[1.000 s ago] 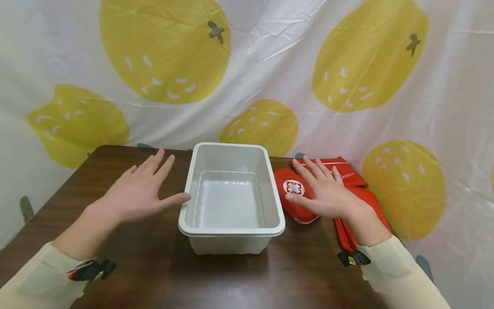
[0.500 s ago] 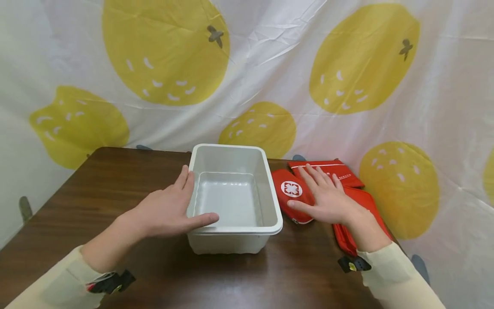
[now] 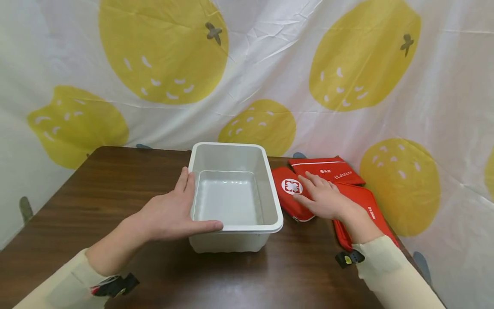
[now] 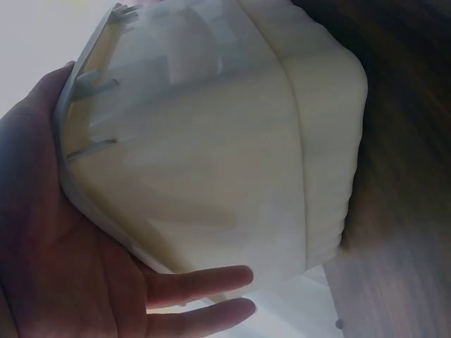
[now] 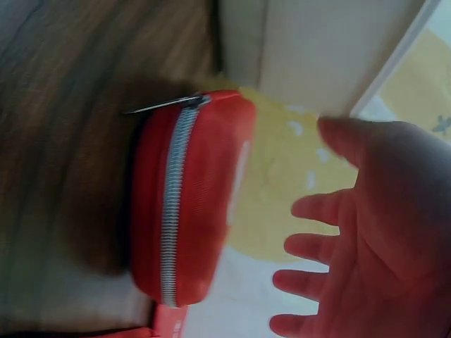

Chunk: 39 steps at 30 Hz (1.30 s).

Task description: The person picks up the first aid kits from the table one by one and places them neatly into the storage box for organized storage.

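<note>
A light grey plastic bin [image 3: 231, 240] stands on the dark wooden table. At its near left corner my left hand [image 3: 170, 214] rests against it, thumb along the front rim, the other fingers fairly straight by the left side. In the left wrist view, the palm [image 4: 70, 274] lies against the rim, with two fingers reaching along the outer wall. My right hand [image 3: 326, 199] hovers with spread fingers over a red zippered first-aid case [image 3: 293, 210] bearing a white emblem. The right wrist view shows a gap between the fingers and the case's zipper side [image 5: 190, 204].
Behind the case lies a flat red pouch [image 3: 326, 167] with a white stripe. Another red pouch [image 3: 368, 199], lettered in white, is partly under my right forearm. A lemon-print curtain [image 3: 262, 64] hangs behind the table [image 3: 115, 171].
My left hand has moved right from beside the bin onto its near left corner. The right hand has shifted only slightly, staying over the red case. The bin looks nearly unmoved.
</note>
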{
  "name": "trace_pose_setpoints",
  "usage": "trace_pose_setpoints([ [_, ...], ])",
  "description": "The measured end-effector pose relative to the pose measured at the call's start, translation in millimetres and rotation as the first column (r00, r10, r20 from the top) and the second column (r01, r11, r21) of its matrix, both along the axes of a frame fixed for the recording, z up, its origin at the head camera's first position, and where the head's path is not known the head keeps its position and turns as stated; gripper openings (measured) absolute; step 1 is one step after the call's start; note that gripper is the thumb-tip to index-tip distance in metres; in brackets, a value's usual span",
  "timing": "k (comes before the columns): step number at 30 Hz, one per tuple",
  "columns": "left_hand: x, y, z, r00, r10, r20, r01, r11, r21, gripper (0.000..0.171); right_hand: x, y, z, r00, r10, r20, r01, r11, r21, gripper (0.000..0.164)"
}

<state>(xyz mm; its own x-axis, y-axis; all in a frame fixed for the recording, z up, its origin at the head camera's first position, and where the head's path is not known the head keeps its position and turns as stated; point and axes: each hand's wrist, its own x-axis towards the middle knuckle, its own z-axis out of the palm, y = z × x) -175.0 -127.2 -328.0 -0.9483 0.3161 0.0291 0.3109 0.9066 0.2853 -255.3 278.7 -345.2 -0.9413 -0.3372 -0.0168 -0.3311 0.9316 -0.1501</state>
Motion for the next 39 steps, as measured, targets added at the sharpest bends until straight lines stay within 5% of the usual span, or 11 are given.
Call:
trace_pose_setpoints([
  [4, -1.1, 0.2, -1.2, 1.000, 0.007, 0.021, -0.008, 1.000, 0.011, 0.148, -8.0, 4.4, -11.3, 0.998, -0.010, 0.063, 0.009, 1.000, 0.011, 0.064],
  [10, -2.3, 1.0, -2.1, 1.000, 0.010, 0.025, -0.010, 1.000, 0.018, 0.149, -12.0, 12.0, -21.7, 0.990, -0.012, 0.141, 0.008, 1.000, 0.028, 0.062],
  [39, -3.1, -1.6, -2.6, 0.999, 0.019, 0.033, -0.020, 1.000, 0.023, 0.150, 24.9, 5.8, -13.6, 0.996, -0.024, 0.088, 0.021, 0.999, 0.042, 0.058],
])
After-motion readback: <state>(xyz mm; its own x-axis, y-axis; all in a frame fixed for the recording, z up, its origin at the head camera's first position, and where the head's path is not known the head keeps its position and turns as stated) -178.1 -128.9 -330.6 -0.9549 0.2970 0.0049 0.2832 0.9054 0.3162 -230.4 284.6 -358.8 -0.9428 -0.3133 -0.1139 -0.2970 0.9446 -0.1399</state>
